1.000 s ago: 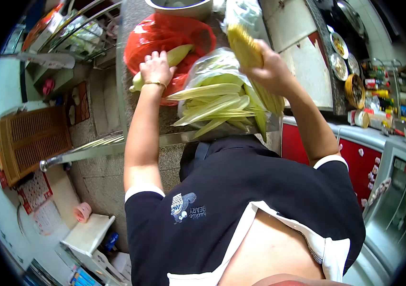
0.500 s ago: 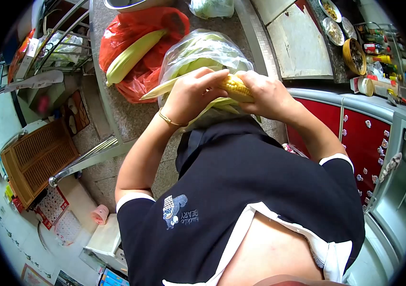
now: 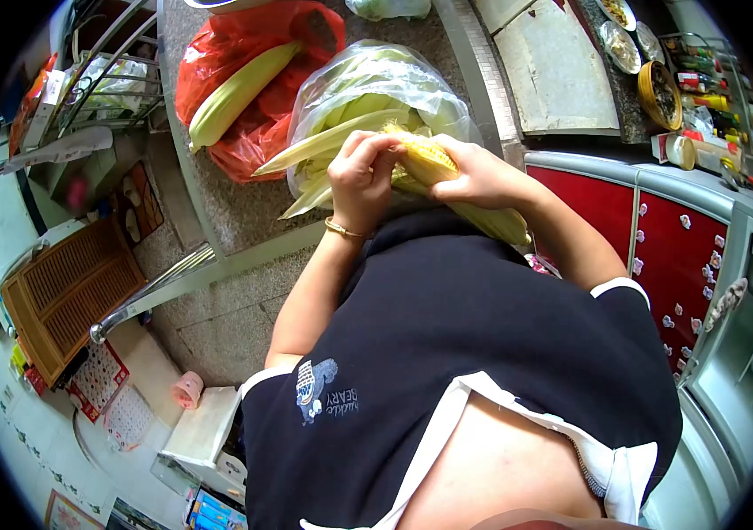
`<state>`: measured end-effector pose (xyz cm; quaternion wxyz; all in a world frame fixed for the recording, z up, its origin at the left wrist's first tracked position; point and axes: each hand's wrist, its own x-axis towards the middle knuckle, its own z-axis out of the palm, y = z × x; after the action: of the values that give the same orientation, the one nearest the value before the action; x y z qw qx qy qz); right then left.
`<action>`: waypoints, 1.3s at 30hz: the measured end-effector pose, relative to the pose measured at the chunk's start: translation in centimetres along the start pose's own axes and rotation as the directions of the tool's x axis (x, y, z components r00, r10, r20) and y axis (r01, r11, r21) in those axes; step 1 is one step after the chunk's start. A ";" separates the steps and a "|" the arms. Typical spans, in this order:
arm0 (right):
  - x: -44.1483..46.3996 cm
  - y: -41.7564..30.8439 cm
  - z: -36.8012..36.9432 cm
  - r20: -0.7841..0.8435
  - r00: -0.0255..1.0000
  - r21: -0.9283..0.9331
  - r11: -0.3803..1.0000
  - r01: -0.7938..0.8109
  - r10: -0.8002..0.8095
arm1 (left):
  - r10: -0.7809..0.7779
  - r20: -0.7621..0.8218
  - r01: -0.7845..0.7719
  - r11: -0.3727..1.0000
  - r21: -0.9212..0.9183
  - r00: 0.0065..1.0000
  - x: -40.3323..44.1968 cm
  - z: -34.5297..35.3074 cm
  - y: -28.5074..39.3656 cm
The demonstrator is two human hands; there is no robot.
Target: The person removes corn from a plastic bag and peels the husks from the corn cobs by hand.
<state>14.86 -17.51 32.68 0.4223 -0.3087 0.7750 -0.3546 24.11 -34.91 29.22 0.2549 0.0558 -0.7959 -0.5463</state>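
Observation:
My right hand (image 3: 474, 174) is wrapped around an ear of corn (image 3: 429, 161) with its yellow kernels bare. At the ear's tip, my left hand (image 3: 363, 172) has its fingers pinched together on wispy corn silk (image 3: 391, 130). Below the right hand, pale green husk (image 3: 502, 223) hangs down against the dark shirt. Both hands are over a clear plastic bag (image 3: 376, 66) holding green husks (image 3: 350, 106). One long husk leaf (image 3: 319, 152) sticks out to the left. An unpeeled ear of corn (image 3: 244, 95) lies on a red plastic bag (image 3: 204, 53) farther left.
The bags rest on a grey stone counter (image 3: 248, 212) with a metal edge. A bowl rim (image 3: 226, 3) and another wrapped bag (image 3: 387, 7) are at the back. Red cabinet doors (image 3: 584, 199) stand to the right, and bottles (image 3: 703, 84) line the far right shelf.
My left hand has shifted from lying across the ear to a pinch at its tip. The husk now hangs visibly below my right hand. The view has tilted slightly.

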 end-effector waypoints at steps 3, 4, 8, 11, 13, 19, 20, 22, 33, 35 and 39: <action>-0.3 0.5 0.0 0.030 0.999 0.167 0.986 0.012 -0.018 | -0.498 0.101 0.468 0.700 -0.539 0.861 -0.7 0.1 -0.6; -0.6 0.6 -0.3 0.029 0.999 0.165 0.986 0.008 -0.013 | -0.545 0.099 0.453 0.567 -0.688 0.833 -0.4 -0.3 -1.2; -1.6 1.5 -0.8 0.037 0.999 0.247 0.969 0.010 -0.020 | -0.650 0.112 0.518 0.477 -0.710 0.752 -0.5 -0.6 -2.2; -2.3 1.8 -1.2 0.078 0.997 0.268 0.963 -0.020 -0.001 | -0.569 -0.117 0.436 0.731 -0.524 0.814 0.0 -0.8 -3.8; -2.5 2.9 -1.4 0.176 0.982 0.266 0.958 -0.107 0.061 | -0.473 -0.125 0.413 0.849 -0.331 0.872 0.2 -1.6 -4.1; -0.6 4.0 -0.9 0.155 0.984 0.376 0.915 -0.145 0.092 | -0.108 0.232 0.006 0.917 0.398 0.967 0.8 -2.3 -3.8; -0.3 3.4 -1.1 0.160 0.983 0.366 0.919 -0.148 0.094 | -0.059 0.245 -0.053 0.903 0.427 0.968 0.8 -1.9 -3.5; 0.8 3.3 -0.5 0.132 0.989 0.355 0.928 -0.113 0.070 | -0.030 0.280 -0.095 0.902 0.422 0.960 1.0 -1.3 -3.0; 3.1 2.9 0.3 -0.008 0.992 0.400 0.910 -0.113 0.127 | -0.173 0.389 0.004 0.917 0.399 0.905 0.8 -0.1 -4.0; 2.1 2.9 0.0 -0.035 0.991 0.412 0.905 -0.104 0.130 | -0.160 0.283 0.004 0.876 0.483 0.946 1.1 -0.5 -4.4; -0.8 3.3 -0.8 0.229 0.969 0.323 0.932 -0.166 0.094 | -0.024 0.189 -0.101 0.776 0.623 0.982 2.4 -1.8 -4.6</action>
<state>13.99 -14.82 30.67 0.5713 -0.2145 0.6720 -0.4196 22.05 -39.12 26.42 0.1573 0.0701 -0.9538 -0.2460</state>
